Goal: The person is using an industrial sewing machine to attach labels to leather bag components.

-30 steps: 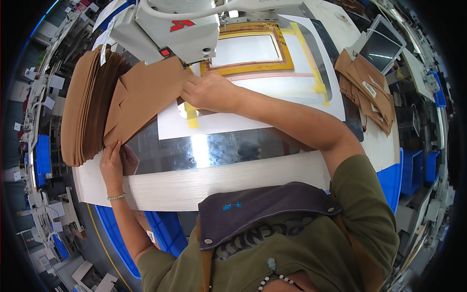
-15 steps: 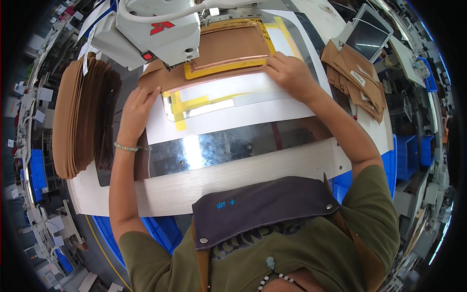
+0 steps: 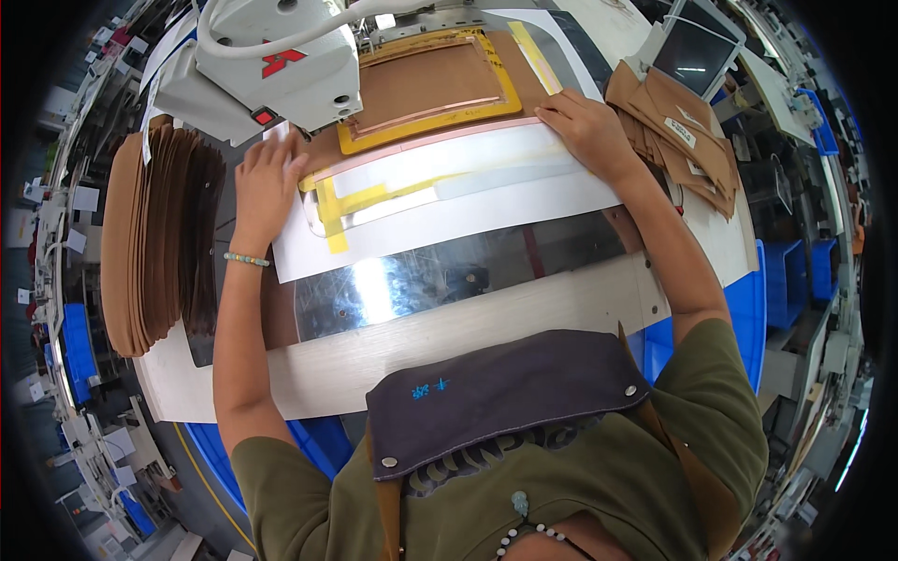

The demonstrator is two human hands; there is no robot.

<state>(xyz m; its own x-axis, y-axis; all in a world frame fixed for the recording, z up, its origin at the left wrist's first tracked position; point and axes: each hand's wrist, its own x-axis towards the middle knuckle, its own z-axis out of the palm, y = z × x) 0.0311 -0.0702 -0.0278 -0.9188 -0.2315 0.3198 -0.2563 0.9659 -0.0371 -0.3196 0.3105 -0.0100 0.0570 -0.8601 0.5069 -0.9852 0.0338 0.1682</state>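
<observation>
Head view: left hand (image 3: 265, 183) and right hand (image 3: 589, 133) press open and flat, gripping nothing, on a clear rectangular template (image 3: 449, 182) just before the yellow-framed brown leather panel (image 3: 426, 86).

- The brown piece (image 3: 426, 84) inside the yellow frame (image 3: 432, 131) looks like matt leather or leather-like sheet; the frame reads as smooth plastic with a faint sheen.
- The clear template (image 3: 449, 173) under both hands is glossy, see-through plastic, patched with matt yellow tape (image 3: 329, 210).
- The white sheet (image 3: 468, 220) at 6 o'clock of the template looks like matt paper or card.
- The metal plate (image 3: 440, 276) nearer the person is polished, mirror-bright.
- The table edge (image 3: 468, 341) shows pale wood grain, smooth.
- The machine head (image 3: 267, 70) at 11 o'clock is white painted metal, satin.
- The stack (image 3: 150, 238) at 9 o'clock is brown, matt, leather-like.
</observation>
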